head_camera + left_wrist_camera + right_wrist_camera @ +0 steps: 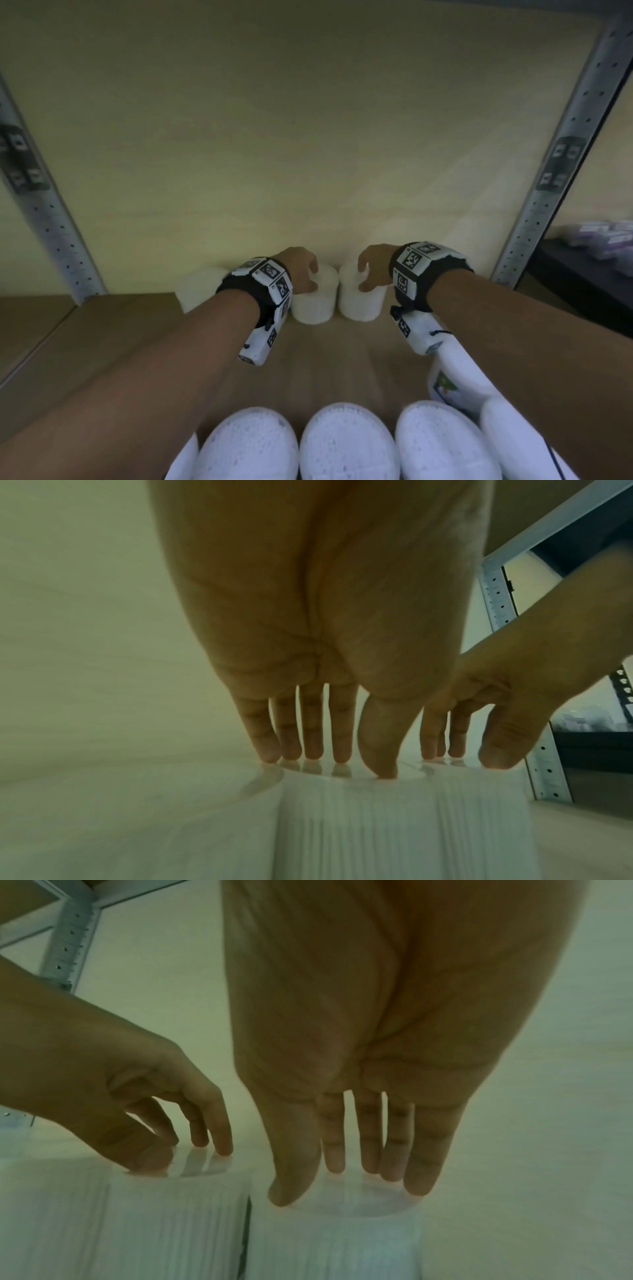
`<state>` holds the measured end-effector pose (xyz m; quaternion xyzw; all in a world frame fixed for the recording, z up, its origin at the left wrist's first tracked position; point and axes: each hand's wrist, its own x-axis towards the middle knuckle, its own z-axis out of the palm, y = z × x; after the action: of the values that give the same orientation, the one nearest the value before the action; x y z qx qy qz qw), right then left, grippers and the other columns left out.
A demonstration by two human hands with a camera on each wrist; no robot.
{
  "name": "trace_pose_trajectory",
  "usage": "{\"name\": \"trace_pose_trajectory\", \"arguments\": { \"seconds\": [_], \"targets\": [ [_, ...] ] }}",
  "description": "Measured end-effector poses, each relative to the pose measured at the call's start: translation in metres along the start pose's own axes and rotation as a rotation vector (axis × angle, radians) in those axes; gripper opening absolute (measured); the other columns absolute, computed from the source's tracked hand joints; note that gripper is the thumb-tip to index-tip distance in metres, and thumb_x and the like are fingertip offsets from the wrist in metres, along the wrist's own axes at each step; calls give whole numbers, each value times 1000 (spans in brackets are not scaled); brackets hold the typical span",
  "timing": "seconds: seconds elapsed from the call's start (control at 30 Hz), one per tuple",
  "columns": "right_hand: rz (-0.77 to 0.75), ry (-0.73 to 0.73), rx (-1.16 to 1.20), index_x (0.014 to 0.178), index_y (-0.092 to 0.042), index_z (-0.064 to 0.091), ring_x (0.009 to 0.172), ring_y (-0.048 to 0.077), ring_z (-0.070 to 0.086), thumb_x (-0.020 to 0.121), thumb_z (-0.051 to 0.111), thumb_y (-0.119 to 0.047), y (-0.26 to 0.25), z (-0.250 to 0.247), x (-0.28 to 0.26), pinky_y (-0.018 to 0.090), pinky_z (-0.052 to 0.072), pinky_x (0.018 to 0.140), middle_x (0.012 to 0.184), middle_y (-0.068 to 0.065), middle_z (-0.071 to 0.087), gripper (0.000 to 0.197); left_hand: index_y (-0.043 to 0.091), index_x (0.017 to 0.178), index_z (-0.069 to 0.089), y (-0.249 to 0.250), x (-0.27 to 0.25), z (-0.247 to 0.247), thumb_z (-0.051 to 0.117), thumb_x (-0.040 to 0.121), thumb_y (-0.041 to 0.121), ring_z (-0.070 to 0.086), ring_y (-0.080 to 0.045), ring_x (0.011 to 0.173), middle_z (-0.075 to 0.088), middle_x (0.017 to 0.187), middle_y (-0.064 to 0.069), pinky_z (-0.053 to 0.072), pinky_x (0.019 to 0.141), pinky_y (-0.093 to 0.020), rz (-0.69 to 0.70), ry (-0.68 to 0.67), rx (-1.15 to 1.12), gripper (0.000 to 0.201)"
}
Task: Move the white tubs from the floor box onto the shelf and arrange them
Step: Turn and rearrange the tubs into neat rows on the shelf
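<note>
I have both arms stretched forward over the shelf board (329, 359), wrists level, each wearing a black band with white marker blocks. My left hand (301, 270) comes down from above onto a white tub (313, 301); in the left wrist view its fingers (311, 731) point straight down, tips on the tub's top, thumb forward at the rim. It is a light fingertip grip over the lid, not a closed fist. My right hand (373, 265) does the same on a second tub (359, 301), just right of the first; in the right wrist view its fingertips (369, 1150) touch the clear lid and the thumb rests at the near edge. The two tubs stand upright, almost touching, with a narrow dark gap between them. A third tub (198, 287) stands left of my left wrist, near the wall (308, 137). Below my forearms, nearest me, is a row of more tubs (346, 445), lids up. One beneath my right forearm carries a small green and blue label (443, 385); it is too blurred to read. Printed square codes on the wristbands and on the grey shelf uprights (561, 164) are patterns, not text.
</note>
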<state>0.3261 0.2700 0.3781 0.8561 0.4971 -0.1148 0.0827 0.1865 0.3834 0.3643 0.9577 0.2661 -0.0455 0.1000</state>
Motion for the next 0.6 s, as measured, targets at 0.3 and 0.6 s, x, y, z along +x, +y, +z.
{"name": "trace_pose_trajectory", "arguments": {
  "seconds": [0.3,0.6],
  "targets": [
    [-31,53,-46,133,-7,48,127,27,48,89,64,-29,1,3,1,31,40,102,139,11,47,51,10,132,52,0,-1,4,61,91,29,48,-27,125,46,139,-11,41,99,-30,28,49,0,46],
    [-85,-12,27,133,-14,55,129,23,48,84,64,1,8,-4,-3,26,43,94,143,6,44,51,9,131,53,1,-1,8,61,91,24,49,-26,126,46,139,-11,40,99,-29,19,80,-39,43]
  ]
}}
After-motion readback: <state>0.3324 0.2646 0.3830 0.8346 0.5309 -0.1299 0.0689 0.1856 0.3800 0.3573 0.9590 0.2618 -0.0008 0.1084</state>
